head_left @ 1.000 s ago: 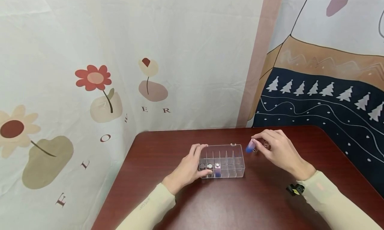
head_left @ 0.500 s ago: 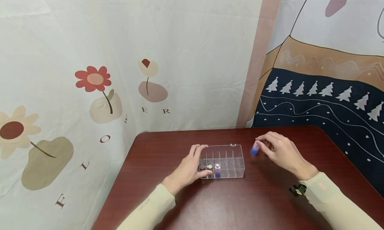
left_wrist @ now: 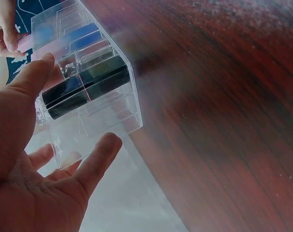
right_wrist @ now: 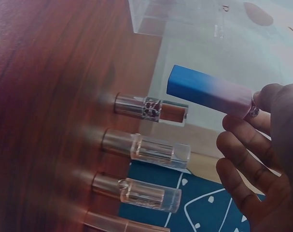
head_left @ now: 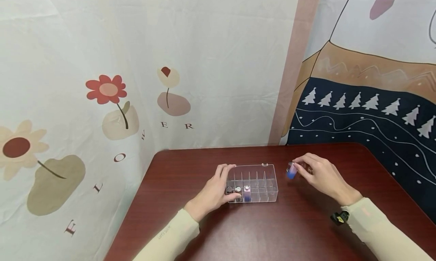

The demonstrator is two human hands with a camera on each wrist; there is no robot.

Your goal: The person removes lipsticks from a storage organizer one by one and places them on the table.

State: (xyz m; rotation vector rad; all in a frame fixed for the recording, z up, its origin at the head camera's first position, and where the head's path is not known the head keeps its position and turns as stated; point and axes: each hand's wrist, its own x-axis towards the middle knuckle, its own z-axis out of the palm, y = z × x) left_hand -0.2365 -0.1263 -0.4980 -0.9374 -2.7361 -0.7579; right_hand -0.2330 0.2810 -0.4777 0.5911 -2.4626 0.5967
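Observation:
My left hand point(head_left: 212, 187) grips the left end of a clear divided organizer box point(head_left: 275, 194), thumb at the front and fingers behind. Inside its front row stand a pink-and-blue lipstick point(head_left: 247, 194) and, farther left, black tubes point(left_wrist: 88, 89), partly covered by the thumb in the head view. To the right of the box, my right hand point(head_left: 318, 174) pinches another pink-and-blue lipstick point(right_wrist: 204, 89) by its pink end, blue end down, between thumb and index finger. The other fingers of that hand are loosely bent.
Several lipsticks stand upright in a row on the table near my right hand, among them a silver one with a clear brown-tinted end point(right_wrist: 151, 108) and a clear rose-gold one point(right_wrist: 146, 150). The dark red table point(head_left: 190, 166) meets printed cloth point(head_left: 218, 64) behind.
The right hand, holding the lipstick, has moved slightly right and toward the near side, away from the box. My left hand and the box have stayed in place.

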